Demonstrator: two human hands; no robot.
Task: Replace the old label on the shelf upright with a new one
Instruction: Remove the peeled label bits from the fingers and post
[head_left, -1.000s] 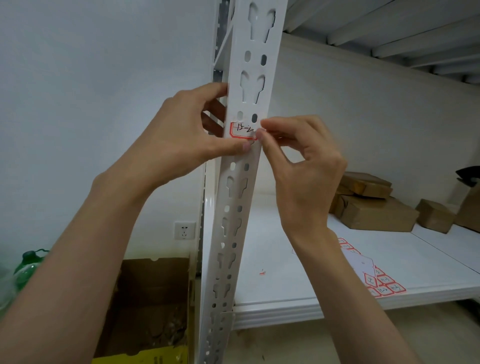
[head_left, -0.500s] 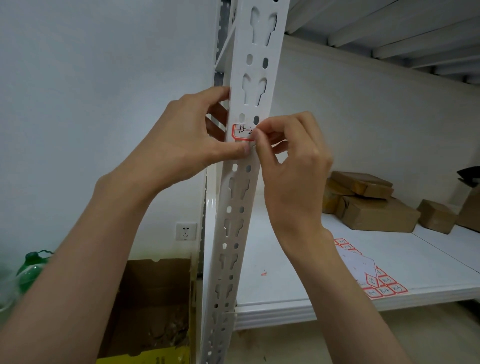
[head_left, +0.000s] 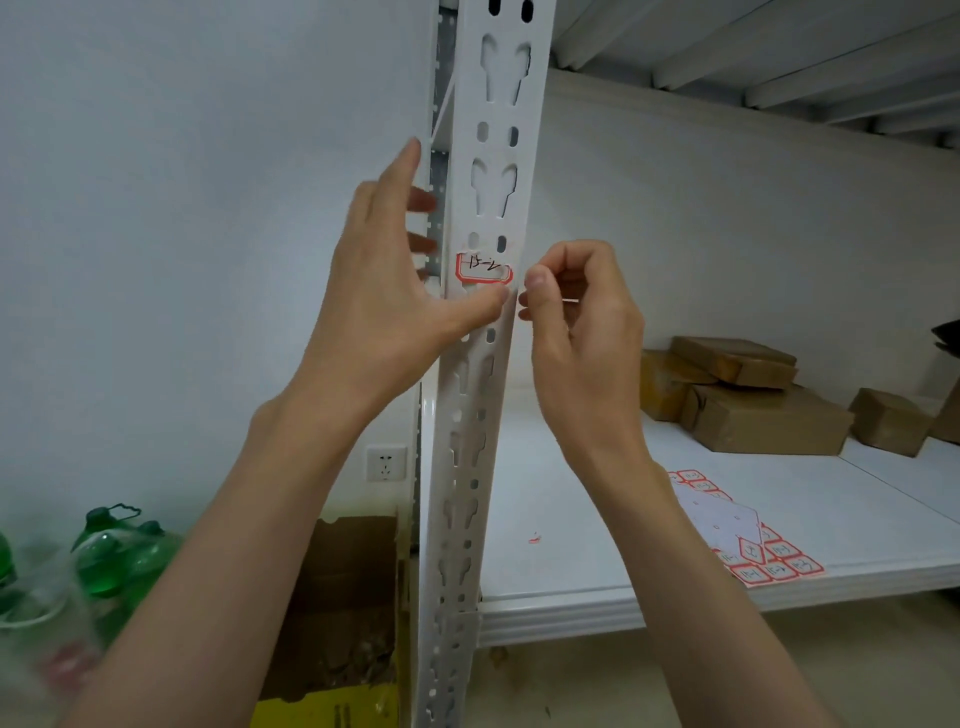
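Left hand is spread, thumb pressed on the white perforated steel upright just under the red-bordered handwritten label – bracing it, I'd say. Right hand hovers beside the label's right edge, fingers curled – whether it pinches anything, I cannot tell.

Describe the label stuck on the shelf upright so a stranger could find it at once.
Find the white perforated metal shelf upright at the shelf's left end. At hand height sits a small red-bordered white paper label with black handwriting, just above the left hand's thumb. Its lookalikes lie on the red-bordered sticker sheet on the shelf board.
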